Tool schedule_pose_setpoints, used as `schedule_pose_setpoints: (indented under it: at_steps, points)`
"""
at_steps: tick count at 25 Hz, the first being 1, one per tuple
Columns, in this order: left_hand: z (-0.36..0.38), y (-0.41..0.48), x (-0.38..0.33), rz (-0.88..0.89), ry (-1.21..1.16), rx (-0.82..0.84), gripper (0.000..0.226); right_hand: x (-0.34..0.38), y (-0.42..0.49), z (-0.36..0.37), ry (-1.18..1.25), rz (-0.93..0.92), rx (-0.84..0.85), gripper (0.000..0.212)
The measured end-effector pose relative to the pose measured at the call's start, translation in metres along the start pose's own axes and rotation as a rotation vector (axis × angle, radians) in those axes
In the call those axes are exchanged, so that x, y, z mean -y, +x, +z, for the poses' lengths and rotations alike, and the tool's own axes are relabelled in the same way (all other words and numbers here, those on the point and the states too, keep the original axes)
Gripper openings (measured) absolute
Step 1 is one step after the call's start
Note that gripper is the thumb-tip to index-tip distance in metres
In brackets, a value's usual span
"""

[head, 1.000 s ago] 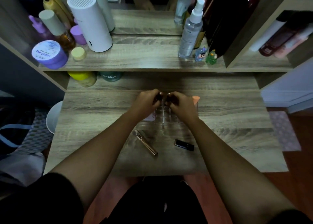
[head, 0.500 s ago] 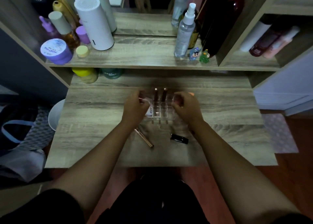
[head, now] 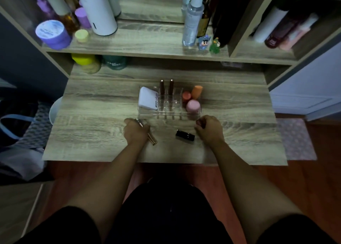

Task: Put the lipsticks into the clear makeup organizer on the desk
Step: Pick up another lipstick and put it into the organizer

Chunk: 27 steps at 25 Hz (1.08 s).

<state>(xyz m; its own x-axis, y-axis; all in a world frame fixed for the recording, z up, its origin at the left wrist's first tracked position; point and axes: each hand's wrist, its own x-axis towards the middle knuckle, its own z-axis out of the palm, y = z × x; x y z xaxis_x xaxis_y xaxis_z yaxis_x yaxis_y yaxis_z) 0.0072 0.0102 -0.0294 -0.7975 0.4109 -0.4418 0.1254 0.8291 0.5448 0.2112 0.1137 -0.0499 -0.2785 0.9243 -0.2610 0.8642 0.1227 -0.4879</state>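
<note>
Left hand (head: 136, 132), drawn back from the organizer (head: 169, 103), now closes on the gold lipstick (head: 150, 135); right hand (head: 209, 128), curled empty, nears the black lipstick (head: 185, 135). Two lipsticks (head: 166, 86) already stand slotted.

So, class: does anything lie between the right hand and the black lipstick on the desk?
Nothing visible. The right hand sits just right of the black lipstick, with only bare desk between them.

Dim, murky indoor light, soft motion blur, and wide-angle bending at the edges.
</note>
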Motion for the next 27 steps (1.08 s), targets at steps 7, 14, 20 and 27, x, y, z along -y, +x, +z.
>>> schedule_pose_setpoints:
  at_steps: [7,14,20,27]
  points:
    - [-0.002,-0.002,-0.012,-0.068,-0.095,0.110,0.040,0.014,-0.012,-0.008,0.234,-0.138,-0.225,0.017]
    - [-0.018,-0.002,-0.075,0.330,-0.391,-0.011,0.024,0.075,0.017,-0.024,0.594,-0.228,-0.234,0.028]
    - [-0.020,0.017,-0.077,0.625,-0.315,-0.066,0.023,0.090,0.035,-0.029,0.728,-0.229,-0.353,0.024]
    - [-0.013,0.029,-0.072,0.804,-0.143,-0.069,0.029,0.088,0.051,-0.018,0.593,-0.212,-0.223,0.025]
